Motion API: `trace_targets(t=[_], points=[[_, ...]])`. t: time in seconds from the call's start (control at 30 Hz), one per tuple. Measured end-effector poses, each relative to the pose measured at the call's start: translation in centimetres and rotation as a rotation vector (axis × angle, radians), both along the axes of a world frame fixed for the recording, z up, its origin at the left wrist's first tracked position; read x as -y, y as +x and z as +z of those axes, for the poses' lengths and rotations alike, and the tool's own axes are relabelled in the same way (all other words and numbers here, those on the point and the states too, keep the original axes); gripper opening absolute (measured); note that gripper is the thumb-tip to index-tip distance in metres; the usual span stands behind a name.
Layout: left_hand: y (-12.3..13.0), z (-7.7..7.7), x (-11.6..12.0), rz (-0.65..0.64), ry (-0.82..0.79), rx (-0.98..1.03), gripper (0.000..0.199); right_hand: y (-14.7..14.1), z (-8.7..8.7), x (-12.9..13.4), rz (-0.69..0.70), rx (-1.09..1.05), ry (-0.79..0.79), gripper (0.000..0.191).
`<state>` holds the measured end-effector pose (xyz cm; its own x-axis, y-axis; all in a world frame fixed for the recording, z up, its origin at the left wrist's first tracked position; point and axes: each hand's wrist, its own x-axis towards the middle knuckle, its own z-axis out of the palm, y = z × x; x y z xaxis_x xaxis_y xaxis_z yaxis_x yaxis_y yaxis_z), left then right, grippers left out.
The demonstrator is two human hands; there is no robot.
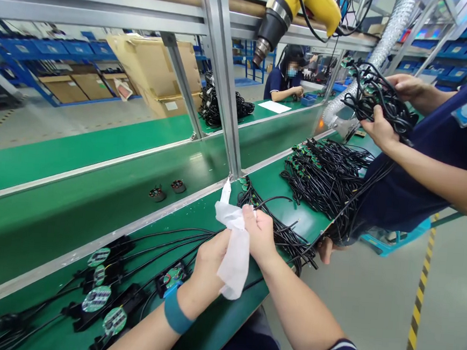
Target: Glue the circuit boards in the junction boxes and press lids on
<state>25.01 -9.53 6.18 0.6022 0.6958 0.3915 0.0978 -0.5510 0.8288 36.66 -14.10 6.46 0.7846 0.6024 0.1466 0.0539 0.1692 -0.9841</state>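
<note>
A crumpled white tissue point(235, 259) is between my two hands, above the front of the green bench. My left hand point(209, 259), with a teal band at its wrist, is closed on the tissue's left side. The fingers of my right hand point(260, 230) pinch its upper right part. A white pointed tip, like a tube nozzle point(226, 191), shows just above the tissue; its lower end is hidden. Below my left hand lies a black housing with a circuit board point(172, 278). Black cables point(285, 233) lie beside my right hand.
Round green circuit boards point(96, 298) with cables lie at left. Two small motor-like parts point(157, 193) sit in the green channel. A co-worker at right holds bundled cables point(379, 100) over a cable pile point(326, 174). A yellow heat gun point(288, 17) hangs overhead by a metal post point(220, 77).
</note>
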Motion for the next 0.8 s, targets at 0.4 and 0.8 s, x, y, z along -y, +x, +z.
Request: trace_targets(t=[0.4, 0.8], points=[[0.5, 2.3, -0.6, -0.008, 0.182, -0.075, 0.015, 3.3, 2.3, -1.7, 0.127, -0.291, 0.093, 0.057], [-1.5, 1.5, -0.8, 0.031, -0.035, 0.022, 0.014, 4.5, 1.3, 4.7, 0.629, -0.422, 0.023, 0.039]])
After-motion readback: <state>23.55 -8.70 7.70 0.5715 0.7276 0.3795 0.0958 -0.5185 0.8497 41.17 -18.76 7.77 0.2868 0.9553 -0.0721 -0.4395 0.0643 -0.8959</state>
